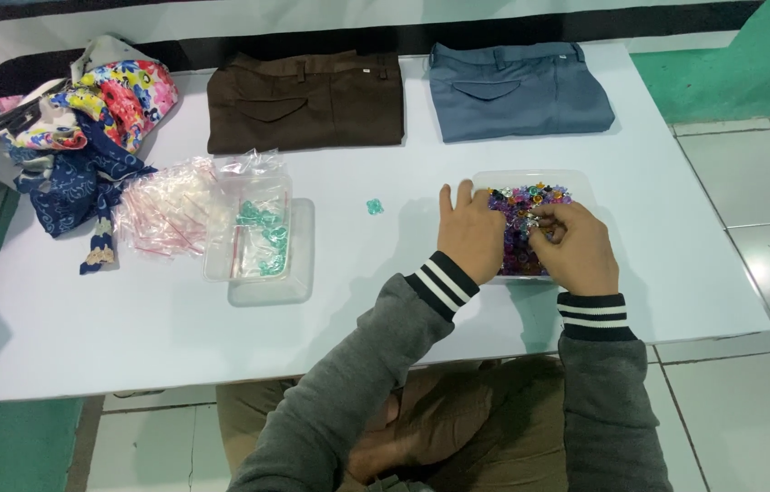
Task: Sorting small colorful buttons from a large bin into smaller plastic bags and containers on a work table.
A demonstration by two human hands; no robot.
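Note:
A clear plastic tray (583,182) full of small multicoloured beads (530,196) sits on the white table (130,328) in front of me. My left hand (469,235) rests flat on the tray's left edge, fingers pointing away. My right hand (574,246) lies over the beads with fingers curled into them; whether it pinches one is hidden. A small teal piece (374,207) lies loose on the table left of the tray.
A clear box (303,273) with teal pieces and small plastic bags (166,214) lies at left. Folded brown trousers (307,100) and blue-grey trousers (517,89) lie at the back. Patterned cloth (84,128) is piled far left. Tiled floor is to the right.

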